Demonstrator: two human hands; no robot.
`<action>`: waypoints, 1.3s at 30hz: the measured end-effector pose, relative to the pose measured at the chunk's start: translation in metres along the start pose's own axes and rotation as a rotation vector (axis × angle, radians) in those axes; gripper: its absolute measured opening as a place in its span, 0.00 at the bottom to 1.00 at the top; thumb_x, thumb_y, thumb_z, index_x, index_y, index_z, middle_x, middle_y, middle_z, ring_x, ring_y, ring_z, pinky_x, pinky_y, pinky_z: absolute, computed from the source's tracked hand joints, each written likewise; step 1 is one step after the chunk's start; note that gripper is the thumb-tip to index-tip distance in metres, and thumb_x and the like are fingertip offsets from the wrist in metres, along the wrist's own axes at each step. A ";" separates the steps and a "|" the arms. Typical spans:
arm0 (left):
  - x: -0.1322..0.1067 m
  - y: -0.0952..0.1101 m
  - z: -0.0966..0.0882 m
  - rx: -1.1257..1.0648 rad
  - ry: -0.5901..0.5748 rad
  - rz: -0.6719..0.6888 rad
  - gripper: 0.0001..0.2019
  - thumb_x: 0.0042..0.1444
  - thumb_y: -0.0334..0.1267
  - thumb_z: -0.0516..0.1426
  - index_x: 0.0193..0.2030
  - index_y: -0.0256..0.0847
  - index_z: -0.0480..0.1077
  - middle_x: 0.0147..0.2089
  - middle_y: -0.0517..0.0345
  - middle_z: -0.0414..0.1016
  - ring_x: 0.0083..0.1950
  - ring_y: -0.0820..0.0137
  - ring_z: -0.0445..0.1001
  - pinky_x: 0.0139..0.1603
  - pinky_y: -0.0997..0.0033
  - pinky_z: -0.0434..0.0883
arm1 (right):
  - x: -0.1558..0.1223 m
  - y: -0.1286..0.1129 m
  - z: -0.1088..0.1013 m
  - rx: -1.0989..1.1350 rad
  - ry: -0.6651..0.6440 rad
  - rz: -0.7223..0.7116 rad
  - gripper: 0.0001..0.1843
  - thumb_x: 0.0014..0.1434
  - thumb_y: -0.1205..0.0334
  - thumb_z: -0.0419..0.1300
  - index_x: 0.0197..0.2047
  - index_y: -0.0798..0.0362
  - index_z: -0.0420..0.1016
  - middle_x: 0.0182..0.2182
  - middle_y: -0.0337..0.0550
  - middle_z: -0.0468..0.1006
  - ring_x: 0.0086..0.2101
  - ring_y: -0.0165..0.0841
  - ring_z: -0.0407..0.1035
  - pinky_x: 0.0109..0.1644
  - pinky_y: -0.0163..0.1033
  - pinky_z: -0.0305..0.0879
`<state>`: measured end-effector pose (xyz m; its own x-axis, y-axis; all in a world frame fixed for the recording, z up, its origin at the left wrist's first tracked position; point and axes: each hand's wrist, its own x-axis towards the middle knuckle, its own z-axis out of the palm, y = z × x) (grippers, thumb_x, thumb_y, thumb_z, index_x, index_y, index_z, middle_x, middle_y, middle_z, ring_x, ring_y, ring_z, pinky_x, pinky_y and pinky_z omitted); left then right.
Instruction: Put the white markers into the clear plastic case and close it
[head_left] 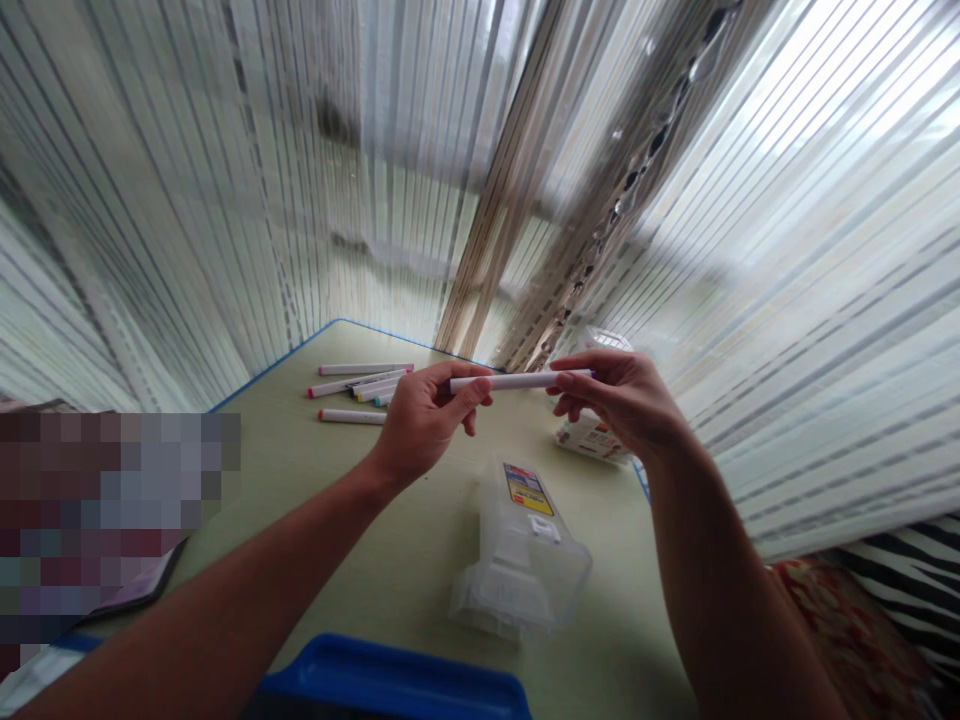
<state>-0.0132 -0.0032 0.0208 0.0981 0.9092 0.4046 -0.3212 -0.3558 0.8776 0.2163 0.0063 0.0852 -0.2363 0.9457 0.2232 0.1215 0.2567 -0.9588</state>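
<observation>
I hold a white marker pen (517, 380) level above the table, one end in each hand. My left hand (424, 418) pinches its left end between thumb and fingers. My right hand (619, 395) grips the right end, where a purple tip shows. Several more white markers (360, 385) with coloured caps lie loose on the pale green table (315, 480) behind my left hand. A clear plastic case (525, 555) with a yellow label lies on the table below my hands.
A second clear box (592, 435) stands behind my right hand near the table's right edge. A blue tray rim (397, 680) shows at the front. Striped curtains (375, 180) hang close around the table's far corner. A blurred-out patch covers the left.
</observation>
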 end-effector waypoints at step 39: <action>-0.001 0.002 0.000 -0.284 -0.018 -0.113 0.16 0.60 0.45 0.59 0.47 0.32 0.75 0.34 0.50 0.80 0.23 0.74 0.72 0.25 0.71 0.71 | 0.000 -0.004 -0.008 0.218 -0.054 0.092 0.14 0.54 0.60 0.69 0.43 0.58 0.84 0.31 0.51 0.86 0.21 0.33 0.78 0.22 0.31 0.73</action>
<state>-0.0140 -0.0047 0.0225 0.1642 0.9348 0.3150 -0.5579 -0.1754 0.8112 0.2233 0.0068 0.0899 -0.2860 0.9495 0.1289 -0.0643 0.1152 -0.9913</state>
